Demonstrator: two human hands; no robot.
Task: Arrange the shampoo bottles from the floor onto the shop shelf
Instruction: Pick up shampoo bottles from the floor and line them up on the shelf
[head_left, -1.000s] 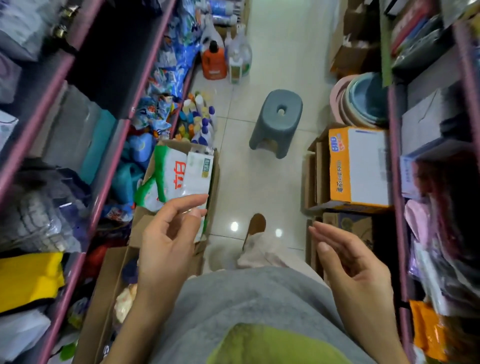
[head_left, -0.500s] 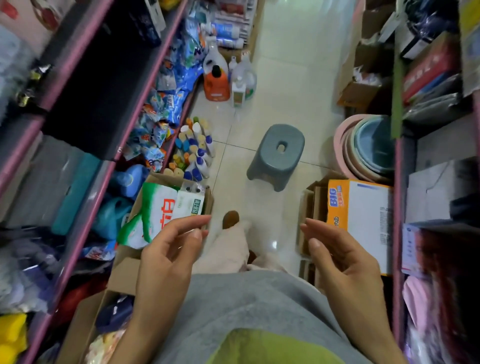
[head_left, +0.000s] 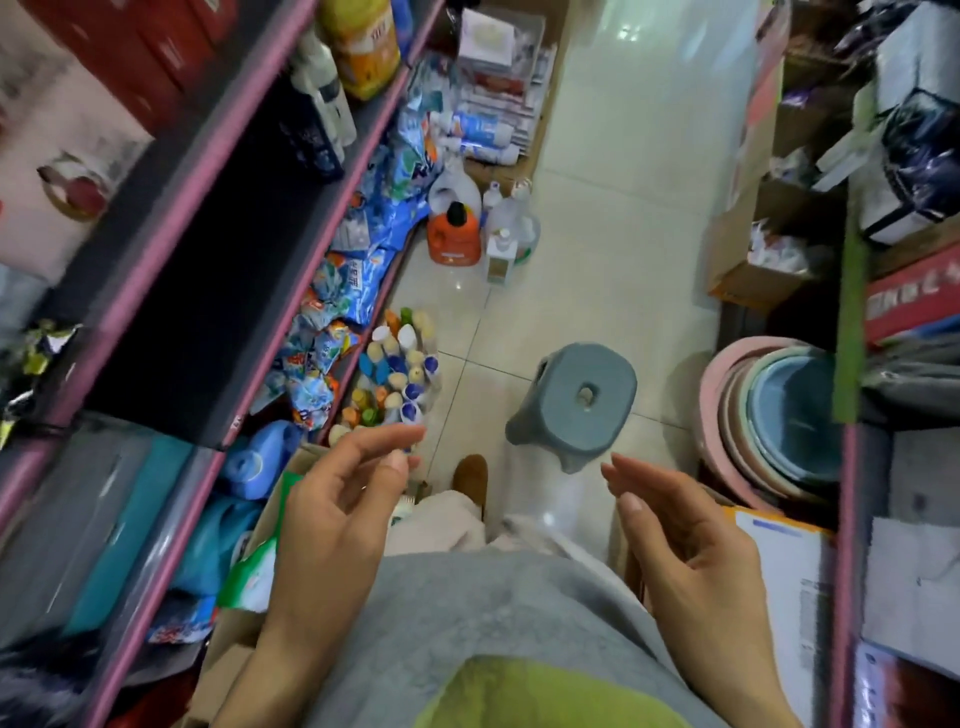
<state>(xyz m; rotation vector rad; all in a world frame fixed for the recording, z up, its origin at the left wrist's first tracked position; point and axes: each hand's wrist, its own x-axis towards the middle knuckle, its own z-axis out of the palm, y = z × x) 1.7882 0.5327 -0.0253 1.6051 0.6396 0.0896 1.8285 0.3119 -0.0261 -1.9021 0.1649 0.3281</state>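
Note:
A cluster of small shampoo bottles (head_left: 397, 371) with blue, white, orange and green caps stands on the tiled floor beside the foot of the left shelf (head_left: 218, 156). My left hand (head_left: 337, 514) hovers in front of my body, just short of the cluster, fingers relaxed and holding nothing. My right hand (head_left: 680, 551) floats at the same height to the right, fingers loosely curved, palm facing left, also holding nothing. Both hands stay apart from the bottles.
A grey plastic stool (head_left: 576, 400) stands mid-aisle. An orange detergent jug (head_left: 454, 234) and clear bottles sit farther up the floor. A cardboard box with a green-white packet (head_left: 254, 566) lies at lower left. Stacked basins (head_left: 774, 421) and boxes line the right shelf.
The view has moved forward and tilted up the aisle, so the bottle cluster and stool sit closer. Both hands keep their raised, relaxed pose, holding nothing.

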